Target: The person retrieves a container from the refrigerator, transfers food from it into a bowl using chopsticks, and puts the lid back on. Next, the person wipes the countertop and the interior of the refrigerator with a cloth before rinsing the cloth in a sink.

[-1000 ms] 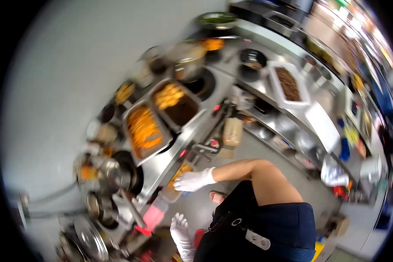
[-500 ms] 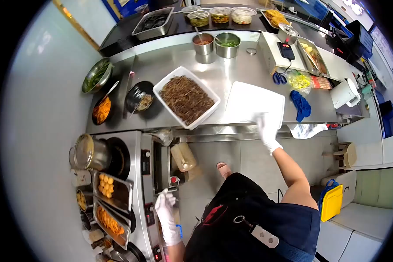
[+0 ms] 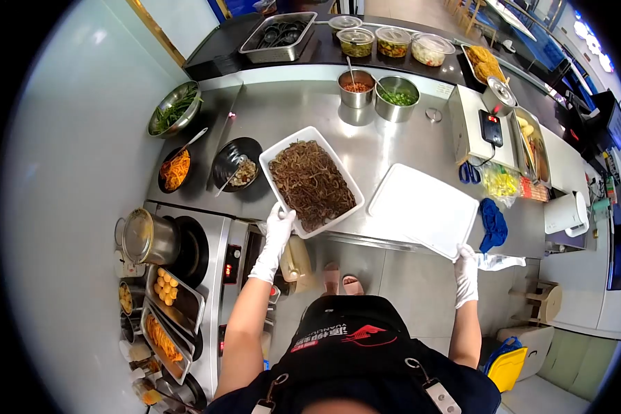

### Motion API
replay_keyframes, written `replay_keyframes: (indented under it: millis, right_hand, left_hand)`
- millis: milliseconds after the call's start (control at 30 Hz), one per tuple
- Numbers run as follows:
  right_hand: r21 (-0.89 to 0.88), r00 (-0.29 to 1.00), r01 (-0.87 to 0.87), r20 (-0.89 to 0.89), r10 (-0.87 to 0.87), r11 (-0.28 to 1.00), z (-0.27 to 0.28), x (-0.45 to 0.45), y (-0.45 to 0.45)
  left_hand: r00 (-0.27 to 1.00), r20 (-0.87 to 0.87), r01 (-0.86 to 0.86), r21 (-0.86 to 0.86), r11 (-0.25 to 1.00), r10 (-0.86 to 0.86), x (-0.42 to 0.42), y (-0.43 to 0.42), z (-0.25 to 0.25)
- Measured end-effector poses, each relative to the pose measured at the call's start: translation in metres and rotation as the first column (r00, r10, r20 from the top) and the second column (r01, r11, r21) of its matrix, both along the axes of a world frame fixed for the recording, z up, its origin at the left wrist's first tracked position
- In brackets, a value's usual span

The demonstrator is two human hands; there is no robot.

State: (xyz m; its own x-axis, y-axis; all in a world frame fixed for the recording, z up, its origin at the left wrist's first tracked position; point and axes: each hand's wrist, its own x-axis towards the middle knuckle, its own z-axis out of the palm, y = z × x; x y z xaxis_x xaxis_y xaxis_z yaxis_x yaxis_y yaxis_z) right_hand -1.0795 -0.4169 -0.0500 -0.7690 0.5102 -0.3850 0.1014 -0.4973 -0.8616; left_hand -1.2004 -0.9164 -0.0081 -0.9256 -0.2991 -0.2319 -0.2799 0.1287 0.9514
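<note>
White lid (image 3: 424,210) lies right of the food tub (image 3: 334,223) on the steel counter (image 3: 276,103) — right hand (image 3: 466,276) pinches its near corner, probably for control. Left hand (image 3: 279,231) at tub's near-left rim — likely steadying; finger closure unclear.

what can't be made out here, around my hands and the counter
Head view, tub's inside floor: the white tub is covered inside by brown shreds.
Head view, any fingertips of the left hand beneath the tub: hidden by the tub.
Head view, counter beneath the white lid: hidden by the lid.
Head view, black device's red digits: too small.
</note>
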Motion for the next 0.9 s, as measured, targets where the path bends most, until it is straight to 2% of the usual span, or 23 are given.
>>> replay_keyframes:
  millis: [67,133,167,200,267,300,333,400,433,467,533,567,667,767,867,900]
  right_hand:
    - [0.182,0.996,-0.025,-0.075,0.039,0.983,0.029,-0.009,0.003]
    - [0.418,0.997,-0.078,0.033,0.070,0.905,0.088,-0.025,-0.017]
    - [0.562,0.997,-0.077,0.025,0.075,0.824,0.126,-0.038,-0.043]
    - [0.610,0.995,-0.042,-0.043,0.086,0.791,0.146,-0.051,-0.065]
    - [0.710,0.961,0.091,-0.248,0.127,0.698,0.147,-0.088,-0.101]
    - [0.863,0.936,0.143,-0.277,0.216,0.485,0.162,-0.104,-0.126]
    - [0.948,0.909,0.207,-0.278,0.310,0.242,0.175,-0.118,-0.151]
    - [0.949,0.827,0.306,-0.225,0.516,-0.078,0.181,-0.144,-0.191]
    - [0.944,0.822,0.242,-0.076,0.565,-0.226,0.172,-0.152,-0.204]
    - [0.910,0.805,0.183,0.079,0.589,-0.372,0.159,-0.160,-0.215]
    - [0.814,0.734,0.178,0.265,0.625,-0.553,0.140,-0.162,-0.233]
    - [0.761,0.708,0.221,0.306,0.637,-0.610,0.132,-0.159,-0.237]
    - [0.773,0.663,0.138,0.392,0.637,-0.619,0.115,-0.142,-0.241]
    - [0.802,0.629,0.086,0.416,0.656,-0.591,0.109,-0.132,-0.235]
    - [0.812,0.636,0.118,0.380,0.672,-0.571,0.110,-0.130,-0.224]
    - [0.841,0.627,0.094,0.366,0.688,-0.533,0.109,-0.130,-0.221]
  left_hand:
    - [0.996,-0.065,0.053,-0.056,0.997,-0.056,-0.010,0.002,-0.007]
    - [0.993,-0.086,0.067,-0.095,0.993,-0.075,-0.009,0.004,-0.005]
    - [0.991,-0.086,0.091,-0.132,0.987,-0.103,-0.009,0.006,0.003]
    - [0.987,-0.100,0.102,-0.186,0.977,-0.122,-0.012,0.006,-0.002]
    - [0.979,-0.123,0.133,-0.211,0.968,-0.162,-0.021,0.006,-0.013]
    - [0.970,-0.134,0.165,-0.257,0.952,-0.205,-0.026,0.004,-0.019]
    - [0.960,-0.157,0.206,-0.154,0.966,-0.230,-0.028,0.008,-0.009]
    - [0.959,-0.153,0.242,0.004,0.970,-0.239,-0.035,0.011,-0.001]
    - [0.958,-0.115,0.261,-0.019,0.965,-0.261,-0.041,0.006,-0.019]
    - [0.971,-0.058,0.236,0.108,0.966,-0.231,-0.044,0.003,-0.013]
    - [0.980,0.058,0.157,0.353,0.922,-0.189,-0.052,-0.003,-0.003]
    - [0.985,0.039,0.137,0.407,0.903,-0.167,-0.059,-0.007,-0.008]
    - [0.984,0.036,0.136,0.468,0.873,-0.173,-0.074,-0.018,-0.004]
    - [0.986,0.000,0.160,0.307,0.938,-0.168,-0.084,-0.007,0.009]
    - [0.977,-0.062,0.213,0.150,0.965,-0.206,-0.087,-0.003,-0.003]
    - [0.978,-0.060,0.207,0.151,0.966,-0.201,-0.088,-0.002,-0.006]
